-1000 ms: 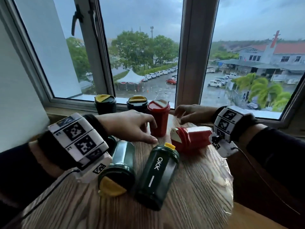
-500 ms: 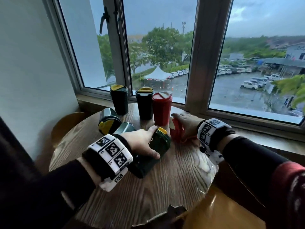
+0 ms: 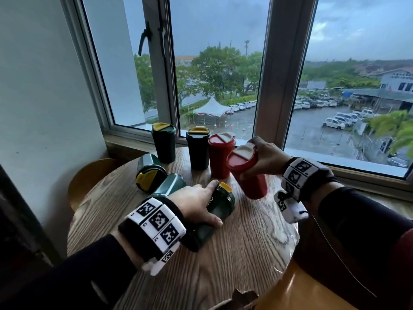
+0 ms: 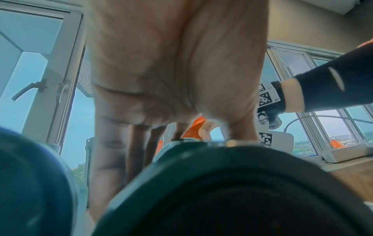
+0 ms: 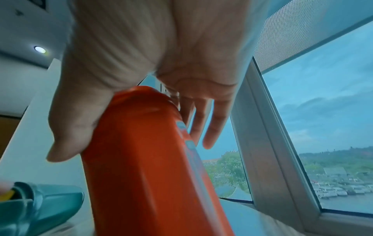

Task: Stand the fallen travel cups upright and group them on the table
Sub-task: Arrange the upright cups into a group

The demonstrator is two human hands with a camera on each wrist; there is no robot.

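The red plastic travel cup with a white flip lid point(image 3: 247, 173), lying on its side half a second ago, is now lifted and tilted, its base low at five o'clock. The right hand point(image 3: 266, 156) grips it near the lid, fingers wrapped round the far side. The left hand point(image 3: 196, 203) lies over a fallen dark green cup with a yellow spout point(image 3: 214, 208), thumb and fingers curved round its body.

The step in hand looks like righting the red cup; next, its base must settle flat on the round wooden table point(image 3: 234, 253) beside the upright red cup point(image 3: 221, 156) at twelve o'clock. All lids are closed, so contents cannot be told.
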